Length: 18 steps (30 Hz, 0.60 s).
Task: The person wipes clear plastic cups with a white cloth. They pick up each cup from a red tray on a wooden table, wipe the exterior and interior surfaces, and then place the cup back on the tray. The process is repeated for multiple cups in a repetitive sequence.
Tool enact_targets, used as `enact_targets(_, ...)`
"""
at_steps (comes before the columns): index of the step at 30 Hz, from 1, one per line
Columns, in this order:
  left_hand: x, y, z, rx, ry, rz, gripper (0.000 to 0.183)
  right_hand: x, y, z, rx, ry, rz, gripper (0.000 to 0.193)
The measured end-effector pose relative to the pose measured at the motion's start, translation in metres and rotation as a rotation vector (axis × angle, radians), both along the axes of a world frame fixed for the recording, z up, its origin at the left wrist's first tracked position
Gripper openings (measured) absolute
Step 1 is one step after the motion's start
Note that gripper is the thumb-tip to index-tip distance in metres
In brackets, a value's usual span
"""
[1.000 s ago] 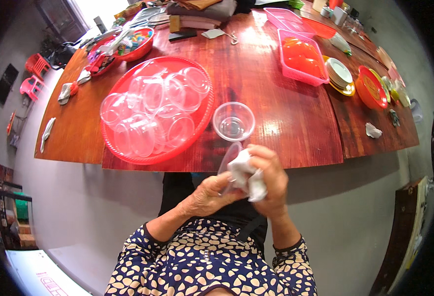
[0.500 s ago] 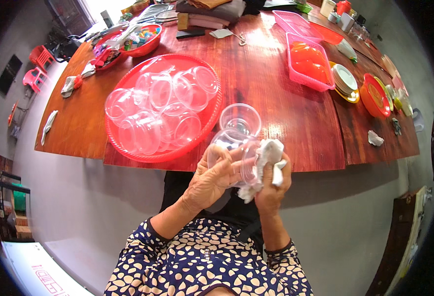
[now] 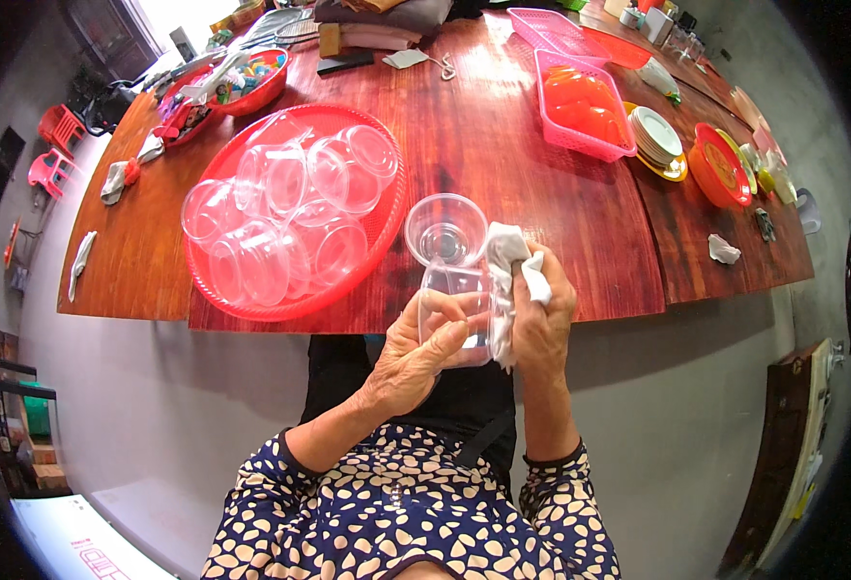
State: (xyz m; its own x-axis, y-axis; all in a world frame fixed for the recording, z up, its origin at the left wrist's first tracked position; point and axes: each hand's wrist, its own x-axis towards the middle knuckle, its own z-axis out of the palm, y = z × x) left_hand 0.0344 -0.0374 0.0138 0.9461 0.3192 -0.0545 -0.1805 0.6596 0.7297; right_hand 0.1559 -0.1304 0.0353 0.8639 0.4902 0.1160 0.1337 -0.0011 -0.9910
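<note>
My left hand (image 3: 414, 350) is closed around a clear plastic bowl (image 3: 456, 324), turned on its side with its mouth to the right. A white cloth (image 3: 505, 253) is bunched in my right hand (image 3: 543, 314) and pressed against the bowl's rim. Part of the right hand's fingers is hidden behind the cloth. Just beyond, a second clear plastic bowl (image 3: 445, 232) stands upright near the table's front edge. To the left, a round red tray (image 3: 393, 208) carries several more clear bowls (image 3: 280, 208), tipped at various angles.
The reddish wooden table (image 3: 532, 222) ends just beyond my hands. Far right are a pink basket (image 3: 590, 145) with red-orange items, stacked white plates (image 3: 655, 135) and an orange basin (image 3: 715, 174). A red basin of small colourful things (image 3: 256, 82) and folded fabric (image 3: 387, 14) are at the back.
The bowl in my left hand has turned so its mouth faces more squarely right. My right hand and the cloth have moved up along its rim. The whole view has shifted slightly.
</note>
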Motion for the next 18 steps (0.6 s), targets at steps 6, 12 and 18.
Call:
enact_targets(6,0.006,0.0,-0.008,-0.08,0.061,0.037,0.023,-0.002,0.018,0.002,-0.053,-0.754,0.148,0.041)
enact_targets(12,0.013,0.007,0.003,-0.169,0.151,0.241,0.052,-0.044,0.017,-0.002,-0.283,-1.195,0.087,0.04)
enact_targets(18,0.018,0.02,0.009,-0.438,-0.066,0.172,0.039,-0.052,-0.004,-0.045,0.005,-1.231,0.075,0.033)
